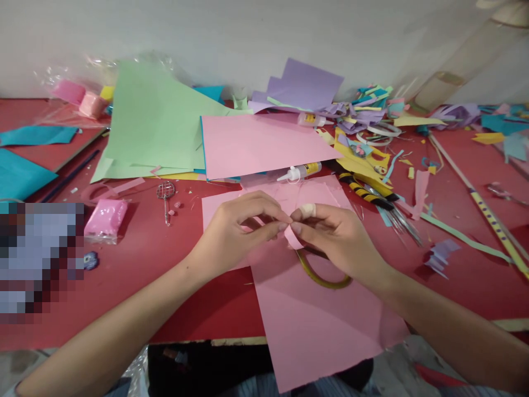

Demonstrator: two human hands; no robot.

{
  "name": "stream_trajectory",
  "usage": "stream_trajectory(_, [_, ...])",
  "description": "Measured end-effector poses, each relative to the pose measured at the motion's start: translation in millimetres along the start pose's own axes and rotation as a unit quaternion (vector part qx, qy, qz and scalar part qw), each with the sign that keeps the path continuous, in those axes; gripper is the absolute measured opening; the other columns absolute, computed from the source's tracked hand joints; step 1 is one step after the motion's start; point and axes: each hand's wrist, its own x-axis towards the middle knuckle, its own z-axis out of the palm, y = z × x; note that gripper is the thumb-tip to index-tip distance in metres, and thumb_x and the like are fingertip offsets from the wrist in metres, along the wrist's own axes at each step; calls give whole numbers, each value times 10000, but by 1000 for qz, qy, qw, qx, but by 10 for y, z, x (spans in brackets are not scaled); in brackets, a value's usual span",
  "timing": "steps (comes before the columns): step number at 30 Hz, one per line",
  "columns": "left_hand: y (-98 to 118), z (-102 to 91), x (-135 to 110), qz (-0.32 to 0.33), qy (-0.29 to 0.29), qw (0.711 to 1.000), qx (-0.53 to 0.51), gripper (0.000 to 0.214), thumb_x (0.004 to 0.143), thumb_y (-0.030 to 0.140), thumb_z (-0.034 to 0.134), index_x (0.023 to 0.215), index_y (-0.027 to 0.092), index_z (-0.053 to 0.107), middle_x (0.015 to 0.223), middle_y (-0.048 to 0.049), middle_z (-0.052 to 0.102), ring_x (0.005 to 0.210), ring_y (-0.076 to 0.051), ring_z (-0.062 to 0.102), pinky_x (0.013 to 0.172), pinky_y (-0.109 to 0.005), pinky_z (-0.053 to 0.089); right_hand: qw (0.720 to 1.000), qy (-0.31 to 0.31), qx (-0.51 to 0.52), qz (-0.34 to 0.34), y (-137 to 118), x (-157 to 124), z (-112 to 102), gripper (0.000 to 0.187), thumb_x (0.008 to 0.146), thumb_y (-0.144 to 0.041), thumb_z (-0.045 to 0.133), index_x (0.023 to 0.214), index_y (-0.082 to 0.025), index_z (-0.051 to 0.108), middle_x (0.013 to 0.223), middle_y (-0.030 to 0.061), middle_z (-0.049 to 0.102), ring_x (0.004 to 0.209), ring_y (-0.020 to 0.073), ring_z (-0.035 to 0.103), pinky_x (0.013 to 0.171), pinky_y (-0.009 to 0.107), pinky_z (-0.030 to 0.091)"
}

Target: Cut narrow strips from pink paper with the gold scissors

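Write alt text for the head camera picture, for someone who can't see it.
A person's left hand and right hand meet at a small pink paper strip, above a pink sheet overhanging a red table. Beyond them lie green paper, glue bottles and colorful paper scraps.

A pale grey wall (pixel 231 33) stands along the far side of a red table (pixel 223 309), its near edge pale and worn. Light is soft.

A pink packet (pixel 106 219) lies near a small wire-headed tool (pixel 166 193).
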Motion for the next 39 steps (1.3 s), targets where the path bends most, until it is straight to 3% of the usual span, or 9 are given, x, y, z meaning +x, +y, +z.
stream_trajectory(5, [34,13,8,17,12,999,-31,115,849,119,664,883,181,755,880,-49,688,723,-131,669,609,-219,599,1000,-1,26,-14,-19,-15,18,111,852,-316,727,837,-208,703,763,9,675,694,135,647,676,262,564])
stream_trajectory(10, [76,-8,-13,41,-21,999,-20,171,932,166,565,1016,175,713,937,-52,667,767,-122,658,646,-232,588,998,34,4,-47,-7,-25,43,100,845,-310,734,825,-220,694,757,0,669,684,128,640,654,251,549])
stream_trajectory(14, [113,31,-36,77,-20,996,45,104,854,224,697,924,159,655,881,-30,651,795,-125,629,675,-229,574,996,47,-27,-66,41,-29,52,103,816,-291,759,819,-219,686,775,6,671,696,140,635,650,262,535])
stream_trajectory(20, [100,6,-27,83,-21,994,69,108,849,79,613,909,168,628,901,-18,661,813,-113,635,715,-221,570,997,32,-24,-59,25,-47,54,80,824,-287,747,816,-224,698,784,9,676,711,145,638,690,281,551])
stream_trajectory(25, [80,-49,1,64,-25,997,42,124,868,83,593,943,163,651,895,-20,686,822,-117,663,775,-233,567,999,6,4,-54,-20,-51,50,61,814,-260,759,795,-233,708,748,5,672,696,138,631,683,270,549])
stream_trajectory(28, [53,-48,23,122,-2,987,105,122,872,87,599,927,179,657,922,-38,696,873,-146,659,790,-272,551,999,8,26,-38,-15,-34,38,99,803,-290,772,795,-219,704,728,9,669,668,138,632,664,275,553])
stream_trajectory(33, [11,-15,29,304,73,912,265,126,866,102,635,920,214,651,901,-31,710,857,-168,637,793,-325,524,998,17,62,-11,15,7,28,142,786,-320,790,797,-209,702,719,4,654,675,130,616,662,265,544])
stream_trajectory(39, [-3,54,-10,299,85,914,259,129,857,171,709,972,202,659,891,-30,738,837,-165,668,776,-316,547,993,7,121,14,64,24,23,130,781,-297,799,821,-211,711,746,-8,648,667,108,595,641,235,517])
